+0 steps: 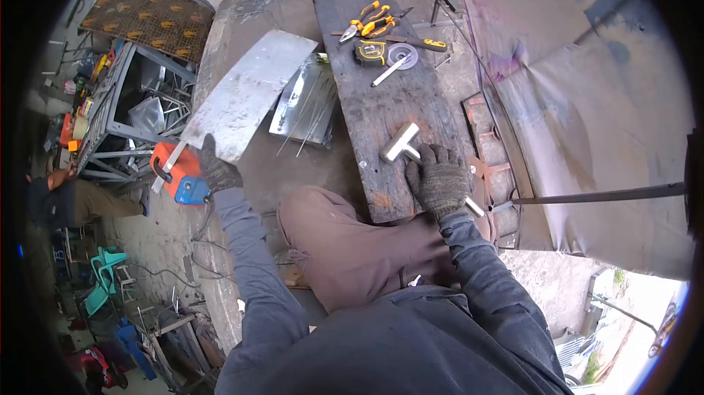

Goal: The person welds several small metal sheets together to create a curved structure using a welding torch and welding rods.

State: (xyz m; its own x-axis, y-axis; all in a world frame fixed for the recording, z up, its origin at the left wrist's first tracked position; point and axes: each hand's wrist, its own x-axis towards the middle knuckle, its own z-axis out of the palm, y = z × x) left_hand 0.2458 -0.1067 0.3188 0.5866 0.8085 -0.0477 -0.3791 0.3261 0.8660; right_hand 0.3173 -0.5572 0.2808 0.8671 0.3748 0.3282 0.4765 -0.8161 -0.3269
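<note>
The big metal sheet (pixel 246 94) hung off the ledge; the left hand (pixel 218 168), fingers curled on its lower edge, might have let it slide. On the plank (pixel 381 113), right hand (pixel 438 179) fingers pressed a steel T-piece (pixel 401 142). Tape measure (pixel 371 52) and pliers (pixel 367 23) lay beyond.

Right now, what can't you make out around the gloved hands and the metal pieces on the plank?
Head view only:
- Shiny T-shaped metal tube: its stem is hidden under the right hand.
- Left hand on the curved grey steel sheet: fingertips hidden, grip unclear.
- Yellow tape measure: markings too small.
</note>
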